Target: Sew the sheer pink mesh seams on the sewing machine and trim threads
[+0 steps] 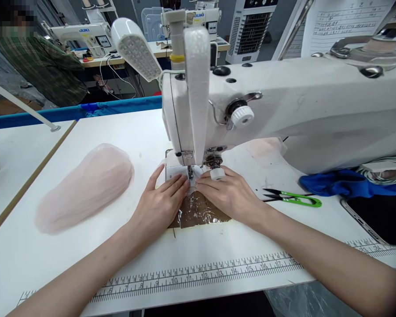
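My left hand (158,202) lies flat on the white table, fingers stretched toward the needle of the white sewing machine (284,105). My right hand (229,191) lies flat opposite it, with a white ring-like band on one finger. Between the fingertips of both hands a small white piece of fabric (193,181) sits under the presser foot (189,169). Both hands press it down. A patch of shiny taped brown surface (198,211) shows between the wrists.
A pile of pale pink sheer fabric (86,187) lies to the left. Green-handled thread snips (293,199) lie to the right, near blue cloth (343,185) and a dark tray (379,215). A printed ruler (201,273) runs along the table's front edge. Another person (36,61) sits at the far left.
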`<state>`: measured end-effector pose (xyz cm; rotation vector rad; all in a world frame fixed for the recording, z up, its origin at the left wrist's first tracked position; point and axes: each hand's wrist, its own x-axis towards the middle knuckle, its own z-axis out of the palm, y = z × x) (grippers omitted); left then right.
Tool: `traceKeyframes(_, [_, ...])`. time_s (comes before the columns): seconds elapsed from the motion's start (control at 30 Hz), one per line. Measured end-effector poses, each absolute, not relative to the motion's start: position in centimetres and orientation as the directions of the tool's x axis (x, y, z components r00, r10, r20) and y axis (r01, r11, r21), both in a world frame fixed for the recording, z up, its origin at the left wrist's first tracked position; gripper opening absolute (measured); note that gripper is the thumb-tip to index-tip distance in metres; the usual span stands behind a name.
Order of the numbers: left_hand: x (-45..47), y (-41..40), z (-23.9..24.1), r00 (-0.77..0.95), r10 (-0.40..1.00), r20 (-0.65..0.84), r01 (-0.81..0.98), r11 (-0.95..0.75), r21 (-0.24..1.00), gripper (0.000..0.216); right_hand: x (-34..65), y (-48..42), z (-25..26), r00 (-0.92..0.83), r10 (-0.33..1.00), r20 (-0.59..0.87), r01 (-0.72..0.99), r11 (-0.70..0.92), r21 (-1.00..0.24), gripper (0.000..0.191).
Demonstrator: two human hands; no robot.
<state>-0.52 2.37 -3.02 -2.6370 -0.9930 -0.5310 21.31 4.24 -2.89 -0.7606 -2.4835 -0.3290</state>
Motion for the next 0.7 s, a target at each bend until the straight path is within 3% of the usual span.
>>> traceKeyframes(0.7, [-0.64, 3.04, -3.5, 0.69, 0.572, 0.444, 0.687, -0.71, -0.153, 0.032, 21.3, 4.5, -3.02, -0.704, 0.488, 0.516, 0.602, 0.796, 0.069, 0.024])
